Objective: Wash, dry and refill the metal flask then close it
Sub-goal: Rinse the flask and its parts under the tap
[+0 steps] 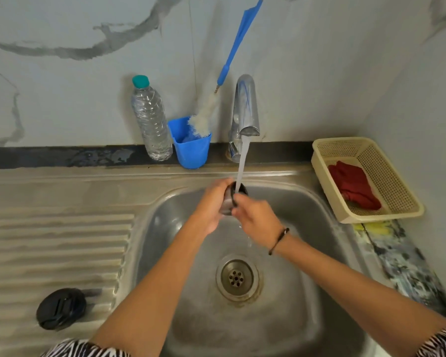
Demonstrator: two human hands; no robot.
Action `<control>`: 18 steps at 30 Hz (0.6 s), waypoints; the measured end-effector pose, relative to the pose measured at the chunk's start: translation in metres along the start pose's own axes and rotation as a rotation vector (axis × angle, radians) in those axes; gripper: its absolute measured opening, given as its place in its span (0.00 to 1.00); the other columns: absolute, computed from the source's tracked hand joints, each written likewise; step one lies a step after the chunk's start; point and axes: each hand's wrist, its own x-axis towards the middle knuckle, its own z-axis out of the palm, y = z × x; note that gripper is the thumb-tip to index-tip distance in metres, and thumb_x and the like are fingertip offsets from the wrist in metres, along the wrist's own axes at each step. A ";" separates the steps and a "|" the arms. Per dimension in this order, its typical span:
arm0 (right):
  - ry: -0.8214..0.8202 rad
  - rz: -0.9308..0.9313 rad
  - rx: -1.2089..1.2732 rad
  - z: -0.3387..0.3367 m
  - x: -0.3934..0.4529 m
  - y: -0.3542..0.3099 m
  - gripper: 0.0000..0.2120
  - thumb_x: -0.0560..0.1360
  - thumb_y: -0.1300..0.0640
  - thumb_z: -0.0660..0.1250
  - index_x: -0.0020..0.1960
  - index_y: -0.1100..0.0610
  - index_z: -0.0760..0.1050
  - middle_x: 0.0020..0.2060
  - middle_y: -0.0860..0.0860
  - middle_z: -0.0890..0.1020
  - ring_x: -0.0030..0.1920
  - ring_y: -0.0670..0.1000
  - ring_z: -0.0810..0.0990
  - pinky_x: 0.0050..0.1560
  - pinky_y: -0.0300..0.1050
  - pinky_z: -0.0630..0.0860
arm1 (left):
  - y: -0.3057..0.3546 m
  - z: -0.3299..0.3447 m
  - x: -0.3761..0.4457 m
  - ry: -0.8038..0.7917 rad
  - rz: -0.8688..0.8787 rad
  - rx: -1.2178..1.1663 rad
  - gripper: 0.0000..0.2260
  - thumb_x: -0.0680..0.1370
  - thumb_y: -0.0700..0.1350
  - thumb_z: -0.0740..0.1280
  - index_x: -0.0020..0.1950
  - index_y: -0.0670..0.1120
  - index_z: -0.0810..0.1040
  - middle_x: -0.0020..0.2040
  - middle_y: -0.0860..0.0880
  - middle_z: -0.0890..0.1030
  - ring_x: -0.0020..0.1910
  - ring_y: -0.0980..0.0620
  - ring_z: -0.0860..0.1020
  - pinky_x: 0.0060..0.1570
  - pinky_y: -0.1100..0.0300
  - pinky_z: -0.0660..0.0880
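Observation:
The metal flask (228, 202) is upright over the sink (307, 228), its dark mouth right under the running water from the tap (245, 109). My left hand (211, 204) grips the flask's body from the left. My right hand (255, 217) holds it from the right, fingers at the rim. Most of the flask is hidden by both hands. The flask's black lid (61, 308) lies on the ribbed drainboard at the lower left.
Against the wall stand a clear plastic water bottle (151, 119) with a teal cap and a blue cup (191, 148) holding a blue-handled bottle brush (211, 106). A beige basket (386, 181) with a red cloth (353, 186) sits right of the sink.

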 end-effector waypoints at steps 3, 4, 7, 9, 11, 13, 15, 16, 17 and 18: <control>0.074 0.316 0.520 -0.005 0.014 -0.025 0.10 0.75 0.69 0.60 0.36 0.61 0.72 0.32 0.55 0.76 0.33 0.50 0.75 0.38 0.40 0.73 | -0.007 0.008 -0.005 0.118 0.271 -0.132 0.09 0.81 0.43 0.60 0.42 0.48 0.77 0.37 0.50 0.78 0.38 0.53 0.75 0.39 0.59 0.73; 0.093 0.301 0.515 -0.003 0.012 -0.029 0.14 0.75 0.69 0.59 0.33 0.57 0.68 0.29 0.51 0.73 0.31 0.47 0.72 0.35 0.35 0.70 | -0.004 0.009 -0.004 0.150 0.278 -0.156 0.12 0.80 0.42 0.62 0.38 0.48 0.78 0.34 0.50 0.78 0.36 0.52 0.75 0.38 0.58 0.73; 0.064 -0.073 0.085 0.000 -0.007 -0.018 0.08 0.76 0.62 0.56 0.39 0.58 0.70 0.34 0.54 0.76 0.34 0.53 0.76 0.37 0.43 0.75 | 0.011 0.009 -0.002 0.169 0.149 -0.132 0.14 0.77 0.39 0.62 0.32 0.46 0.79 0.28 0.49 0.78 0.32 0.50 0.75 0.36 0.57 0.73; -0.099 -0.427 -0.243 -0.012 -0.007 0.009 0.07 0.74 0.59 0.57 0.48 0.61 0.72 0.43 0.59 0.80 0.43 0.59 0.80 0.44 0.53 0.80 | 0.011 0.005 -0.002 0.112 -0.028 -0.039 0.09 0.76 0.41 0.62 0.38 0.43 0.80 0.33 0.46 0.80 0.35 0.48 0.77 0.39 0.56 0.75; -0.232 -0.760 -0.485 -0.028 0.010 0.030 0.08 0.72 0.61 0.63 0.51 0.59 0.72 0.48 0.59 0.82 0.50 0.58 0.81 0.58 0.53 0.75 | 0.004 -0.001 -0.005 0.003 -0.171 -0.018 0.09 0.76 0.44 0.61 0.42 0.43 0.79 0.36 0.44 0.79 0.38 0.46 0.78 0.42 0.52 0.77; -0.219 -0.833 -0.615 -0.033 0.019 0.034 0.12 0.70 0.62 0.66 0.54 0.60 0.75 0.52 0.58 0.82 0.56 0.56 0.80 0.65 0.52 0.68 | 0.000 -0.004 -0.001 -0.045 -0.182 -0.069 0.11 0.77 0.46 0.60 0.43 0.43 0.80 0.37 0.44 0.80 0.39 0.45 0.79 0.41 0.51 0.78; -0.159 -0.644 -0.662 -0.022 0.013 0.023 0.14 0.70 0.62 0.68 0.55 0.62 0.77 0.52 0.58 0.82 0.57 0.56 0.79 0.68 0.53 0.66 | 0.006 -0.002 0.005 0.007 -0.127 -0.071 0.12 0.78 0.45 0.60 0.40 0.43 0.79 0.35 0.45 0.80 0.36 0.47 0.78 0.38 0.54 0.76; -0.151 -0.488 -0.587 -0.014 0.009 0.018 0.12 0.71 0.62 0.67 0.53 0.62 0.77 0.50 0.58 0.82 0.56 0.56 0.79 0.68 0.52 0.66 | 0.008 0.000 0.007 0.058 -0.085 -0.061 0.12 0.78 0.45 0.60 0.39 0.44 0.79 0.33 0.46 0.80 0.35 0.48 0.78 0.37 0.56 0.75; -0.160 -0.281 -0.385 -0.008 0.004 0.007 0.07 0.73 0.61 0.65 0.49 0.61 0.77 0.49 0.58 0.81 0.55 0.56 0.78 0.66 0.50 0.68 | 0.007 0.001 0.009 0.089 -0.050 -0.070 0.11 0.77 0.44 0.61 0.39 0.43 0.79 0.32 0.46 0.80 0.34 0.49 0.78 0.37 0.57 0.74; -0.184 -0.014 -0.033 -0.005 0.003 -0.006 0.06 0.75 0.60 0.62 0.43 0.58 0.77 0.46 0.58 0.81 0.52 0.56 0.77 0.61 0.48 0.70 | 0.005 0.001 0.011 0.105 -0.017 -0.072 0.10 0.77 0.44 0.61 0.39 0.43 0.79 0.33 0.46 0.81 0.33 0.50 0.78 0.37 0.57 0.74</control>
